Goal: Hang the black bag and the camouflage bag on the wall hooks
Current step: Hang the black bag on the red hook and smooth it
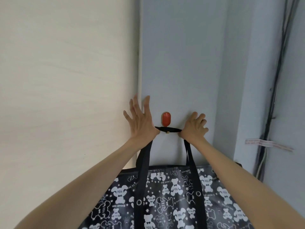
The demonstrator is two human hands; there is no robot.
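A black bag [173, 195] printed with white bears hangs low against the pale wall. Its black strap [167, 129] lies stretched across the small peg of an orange wall hook [165, 119]. My left hand [142, 119] holds the strap's left end near the thumb, with the fingers spread wide against the wall. My right hand [194, 127] pinches the strap's right end, fingers curled. Both forearms reach up from the bottom of the view. No camouflage bag is in view.
A cream panel [66, 80] fills the left side, meeting the grey-blue wall at a vertical edge. Dark cables [277, 80] run down the right wall, with a taped strip [267, 143] across them.
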